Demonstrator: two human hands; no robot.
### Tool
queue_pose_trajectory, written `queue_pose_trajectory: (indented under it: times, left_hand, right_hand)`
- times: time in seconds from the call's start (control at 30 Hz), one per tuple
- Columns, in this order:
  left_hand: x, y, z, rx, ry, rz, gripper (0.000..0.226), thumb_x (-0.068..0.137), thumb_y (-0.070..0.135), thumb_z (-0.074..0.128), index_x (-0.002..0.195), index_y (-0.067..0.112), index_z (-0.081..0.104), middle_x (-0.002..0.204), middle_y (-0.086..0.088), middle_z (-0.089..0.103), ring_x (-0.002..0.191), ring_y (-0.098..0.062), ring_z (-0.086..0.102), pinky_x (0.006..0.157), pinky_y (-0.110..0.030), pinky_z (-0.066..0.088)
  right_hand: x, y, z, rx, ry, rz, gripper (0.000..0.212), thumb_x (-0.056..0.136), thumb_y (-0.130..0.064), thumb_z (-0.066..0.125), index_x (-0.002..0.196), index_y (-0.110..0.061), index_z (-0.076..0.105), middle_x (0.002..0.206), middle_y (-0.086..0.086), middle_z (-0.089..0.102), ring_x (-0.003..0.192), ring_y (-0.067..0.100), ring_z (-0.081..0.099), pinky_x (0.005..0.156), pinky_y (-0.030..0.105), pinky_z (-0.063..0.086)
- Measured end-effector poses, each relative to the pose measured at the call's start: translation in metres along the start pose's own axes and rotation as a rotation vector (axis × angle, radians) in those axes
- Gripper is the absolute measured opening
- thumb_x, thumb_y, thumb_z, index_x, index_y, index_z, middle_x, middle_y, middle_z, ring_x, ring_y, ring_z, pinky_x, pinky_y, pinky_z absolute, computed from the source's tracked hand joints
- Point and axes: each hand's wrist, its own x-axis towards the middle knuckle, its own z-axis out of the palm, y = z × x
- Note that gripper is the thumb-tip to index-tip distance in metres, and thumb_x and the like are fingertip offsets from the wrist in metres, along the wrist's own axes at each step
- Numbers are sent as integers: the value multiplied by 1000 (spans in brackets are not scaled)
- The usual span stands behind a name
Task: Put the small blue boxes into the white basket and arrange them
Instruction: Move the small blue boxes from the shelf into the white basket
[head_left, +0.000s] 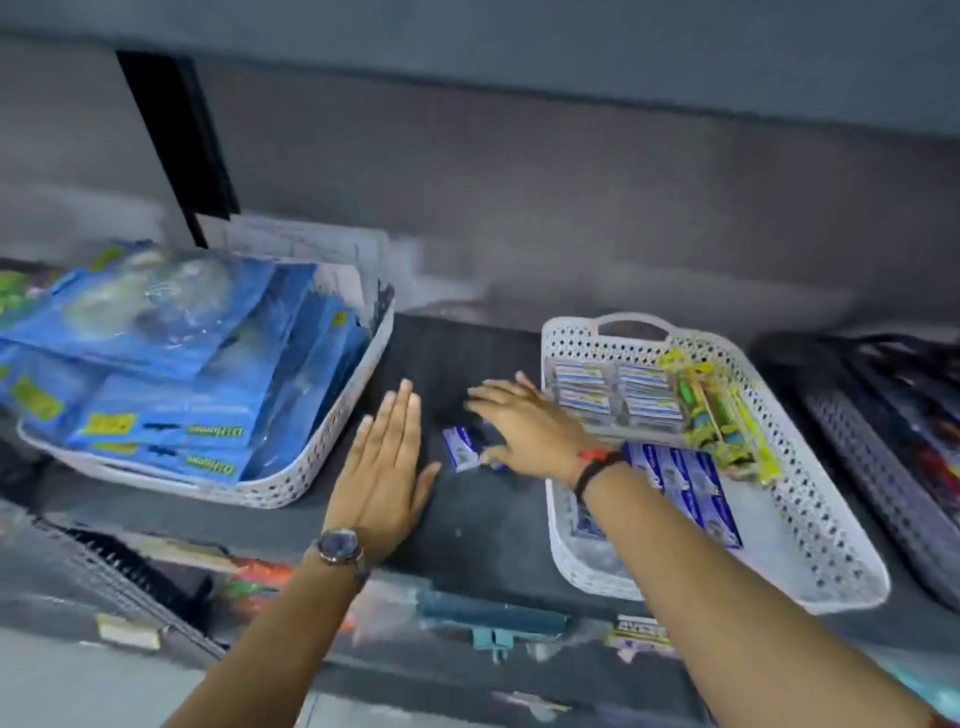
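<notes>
Dark shelf (457, 364) under everything, long and flat. White basket (322, 431) full of big blue packs (171, 364), well off to the left of the left hand. Another white basket (810, 499) with little holes, just to the right of the right hand, under the right forearm. Rows of small blue boxes (685, 483) lying flat inside that basket, close to the right wrist. Small white card packs (618, 389) at the far end of it, past the right fingers. Yellow and green toy packs (722, 421) beside those, further right. Dark tray (893, 457) at the far right, well apart from both hands.

Left hand (382, 467) flat on the shelf, palm down, fingers straight and together, grip open, holding nothing. Round watch (340, 546) on that wrist. Right hand (524, 431) low over the shelf between the two baskets, fingers spread and loose, grip open, a bit blurry. Red and black bands (597, 462) on that wrist.

One small blue box (460, 448) loose on the shelf between the two hands, just left of the right thumb. Maybe one more blue box under the right palm, too hidden to tell.
</notes>
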Motion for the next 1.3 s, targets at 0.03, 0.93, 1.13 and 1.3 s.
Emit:
queue_pose_trajectory:
  times: [0.03, 0.93, 1.13, 1.3]
  left_hand:
    - [-1, -1, 10, -43, -19, -29, 67, 91, 46, 15, 131, -6, 30, 140, -24, 36, 128, -38, 31, 107, -35, 13]
    - [9, 1, 53, -162, -212, -106, 69, 91, 41, 37, 140, 7, 2, 154, -10, 6, 142, -19, 2, 115, -31, -5]
    - [11, 1, 54, -125, -245, -110, 75, 81, 50, 22, 140, 7, 4, 153, -10, 9, 142, -20, 5, 114, -30, -4]
    - [12, 2, 52, -139, -248, -113, 71, 87, 47, 29, 140, 7, 4, 153, -10, 9, 142, -20, 5, 116, -33, -2]
  right_hand:
    - [10, -2, 3, 4, -82, -14, 70, 76, -27, 66, 136, -13, 33, 148, 5, 32, 138, 19, 21, 115, 40, 1]
    - [-90, 65, -19, 201, -143, 345, 73, 72, -24, 70, 128, -24, 23, 119, 12, 55, 89, 25, 58, 77, 46, 54]
    - [-83, 61, -12, 256, -66, 299, 62, 75, -17, 66, 126, -18, 29, 119, 12, 51, 82, 22, 58, 77, 45, 54]
    - [-84, 59, -20, 289, -67, 314, 48, 77, -17, 67, 115, -14, 38, 123, 7, 47, 85, 21, 61, 81, 39, 53]
